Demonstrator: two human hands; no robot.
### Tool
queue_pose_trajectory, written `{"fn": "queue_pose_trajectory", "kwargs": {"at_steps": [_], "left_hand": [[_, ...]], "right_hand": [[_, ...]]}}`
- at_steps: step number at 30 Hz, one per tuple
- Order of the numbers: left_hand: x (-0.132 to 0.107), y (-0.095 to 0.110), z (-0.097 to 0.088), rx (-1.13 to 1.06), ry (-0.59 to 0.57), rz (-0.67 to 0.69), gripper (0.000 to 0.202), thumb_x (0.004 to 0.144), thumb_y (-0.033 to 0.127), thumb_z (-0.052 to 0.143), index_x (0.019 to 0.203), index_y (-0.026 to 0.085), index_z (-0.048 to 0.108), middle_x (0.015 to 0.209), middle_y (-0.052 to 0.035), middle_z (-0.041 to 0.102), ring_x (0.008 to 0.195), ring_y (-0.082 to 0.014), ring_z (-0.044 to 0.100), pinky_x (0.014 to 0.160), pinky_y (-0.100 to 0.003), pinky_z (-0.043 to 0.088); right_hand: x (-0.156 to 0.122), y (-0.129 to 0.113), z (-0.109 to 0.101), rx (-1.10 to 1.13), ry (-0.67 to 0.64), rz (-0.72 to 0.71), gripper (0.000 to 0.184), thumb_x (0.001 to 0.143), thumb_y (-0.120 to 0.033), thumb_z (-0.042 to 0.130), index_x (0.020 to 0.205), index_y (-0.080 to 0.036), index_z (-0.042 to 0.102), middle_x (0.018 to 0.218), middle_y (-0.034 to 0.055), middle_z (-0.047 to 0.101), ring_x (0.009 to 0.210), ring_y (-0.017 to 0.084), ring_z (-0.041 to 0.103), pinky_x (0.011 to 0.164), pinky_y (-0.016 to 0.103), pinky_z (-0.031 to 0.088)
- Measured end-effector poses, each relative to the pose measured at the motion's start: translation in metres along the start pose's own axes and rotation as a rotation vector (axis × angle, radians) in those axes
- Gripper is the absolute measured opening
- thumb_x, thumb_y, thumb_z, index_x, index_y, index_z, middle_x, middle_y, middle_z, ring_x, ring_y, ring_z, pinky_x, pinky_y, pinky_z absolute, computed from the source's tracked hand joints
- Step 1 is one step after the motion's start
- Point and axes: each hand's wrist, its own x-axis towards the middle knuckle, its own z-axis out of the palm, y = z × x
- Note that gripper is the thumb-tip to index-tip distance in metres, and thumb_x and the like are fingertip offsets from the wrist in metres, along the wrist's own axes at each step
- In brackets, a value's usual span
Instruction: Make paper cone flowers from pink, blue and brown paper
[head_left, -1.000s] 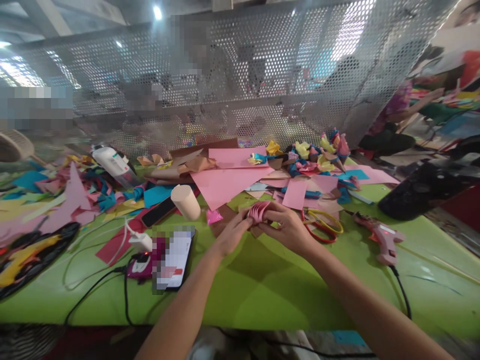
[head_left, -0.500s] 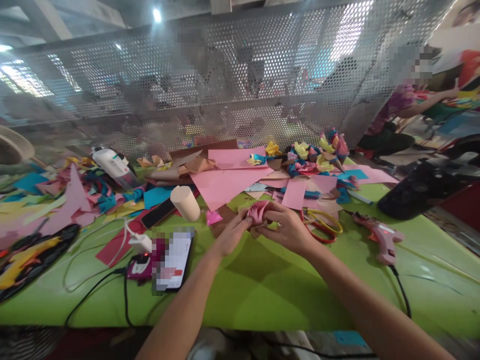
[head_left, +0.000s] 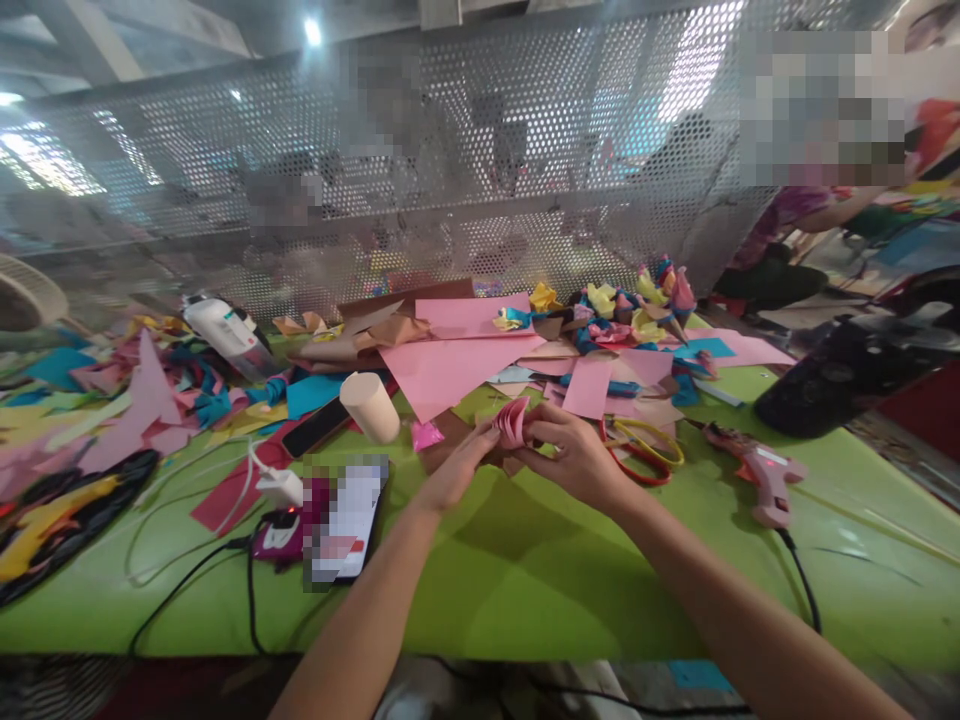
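Note:
A small pleated pink paper piece (head_left: 514,421) is held over the green table (head_left: 525,580), in front of a brown paper scrap. My right hand (head_left: 571,460) is closed around its right side, thumb and fingers pinching the folds. Fingertips of my left hand (head_left: 454,470) press against its left edge, pinched on it. Both forearms reach in from the bottom of the picture.
Red-and-yellow scissors (head_left: 645,450) and a pink glue gun (head_left: 757,478) lie right of my hands. A phone (head_left: 349,520), charger cables, a cream paper roll (head_left: 370,406), a white glue bottle (head_left: 225,330) and heaps of coloured paper surround them. A perforated metal screen stands behind; a person sits at the far right.
The hands stay almost in place; my fingers have shifted slightly on the pink folds, and the piece sits a little higher and more upright.

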Motion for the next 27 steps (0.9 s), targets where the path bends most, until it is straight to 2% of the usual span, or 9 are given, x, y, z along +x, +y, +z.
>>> {"fn": "queue_pose_trajectory", "kwargs": {"at_steps": [3, 7, 11, 14, 17, 22, 27], "left_hand": [[-0.001, 0.003, -0.001, -0.092, -0.027, -0.010, 0.059, 0.097, 0.052, 0.049, 0.147, 0.022, 0.051, 0.156, -0.0090, 0.048, 0.145, -0.0263, 0.044, 0.121, -0.046, 0.034], [-0.005, 0.011, -0.002, -0.094, -0.019, -0.030, 0.058, 0.095, 0.053, 0.053, 0.144, 0.020, 0.054, 0.154, -0.0091, 0.051, 0.146, -0.0284, 0.041, 0.122, -0.046, 0.033], [-0.007, 0.018, -0.004, -0.039, -0.070, -0.026, 0.060, 0.086, 0.039, 0.071, 0.140, 0.018, 0.056, 0.143, -0.0085, 0.061, 0.137, -0.0330, 0.050, 0.115, -0.043, 0.042], [-0.005, 0.016, -0.006, 0.062, -0.064, 0.040, 0.055, 0.086, 0.034, 0.070, 0.137, 0.017, 0.057, 0.136, -0.0096, 0.065, 0.130, -0.0328, 0.055, 0.113, -0.044, 0.043], [-0.003, 0.010, -0.009, 0.111, -0.057, 0.081, 0.053, 0.088, 0.035, 0.069, 0.137, 0.019, 0.056, 0.135, -0.0106, 0.064, 0.128, -0.0301, 0.057, 0.115, -0.046, 0.041], [-0.001, 0.005, -0.010, 0.056, -0.047, 0.058, 0.055, 0.087, 0.038, 0.070, 0.137, 0.019, 0.056, 0.139, -0.0120, 0.062, 0.133, -0.0306, 0.054, 0.115, -0.048, 0.040], [0.000, 0.007, -0.010, 0.006, -0.054, 0.055, 0.057, 0.086, 0.042, 0.072, 0.136, 0.019, 0.056, 0.141, -0.0115, 0.062, 0.134, -0.0320, 0.052, 0.115, -0.047, 0.039]], "right_hand": [[0.000, 0.001, 0.000, 0.010, 0.001, -0.005, 0.010, 0.092, -0.019, 0.065, 0.085, -0.021, 0.072, 0.096, 0.0088, 0.070, 0.087, 0.020, 0.068, 0.073, 0.031, 0.056], [0.001, 0.002, -0.001, 0.019, -0.004, -0.006, 0.010, 0.093, -0.019, 0.065, 0.086, -0.020, 0.072, 0.098, 0.0095, 0.069, 0.087, 0.021, 0.068, 0.074, 0.032, 0.056], [0.001, 0.004, -0.002, 0.017, -0.008, 0.005, 0.012, 0.093, -0.019, 0.063, 0.084, -0.021, 0.070, 0.097, 0.0088, 0.068, 0.088, 0.021, 0.067, 0.074, 0.032, 0.056], [0.000, 0.005, -0.003, 0.013, -0.004, 0.002, 0.010, 0.093, -0.016, 0.062, 0.087, -0.020, 0.069, 0.097, 0.0086, 0.067, 0.087, 0.021, 0.066, 0.073, 0.032, 0.055], [0.000, 0.007, -0.002, 0.009, 0.014, 0.023, 0.010, 0.092, -0.016, 0.064, 0.084, -0.020, 0.067, 0.094, 0.0080, 0.066, 0.083, 0.020, 0.065, 0.070, 0.031, 0.055], [-0.002, 0.010, -0.001, 0.018, 0.029, 0.065, 0.004, 0.090, -0.017, 0.067, 0.090, -0.020, 0.069, 0.095, 0.0073, 0.066, 0.083, 0.020, 0.065, 0.071, 0.031, 0.055], [-0.003, 0.011, -0.003, -0.033, 0.047, 0.070, 0.012, 0.086, -0.018, 0.071, 0.097, -0.021, 0.069, 0.093, 0.0059, 0.065, 0.082, 0.020, 0.065, 0.071, 0.031, 0.054]]}}
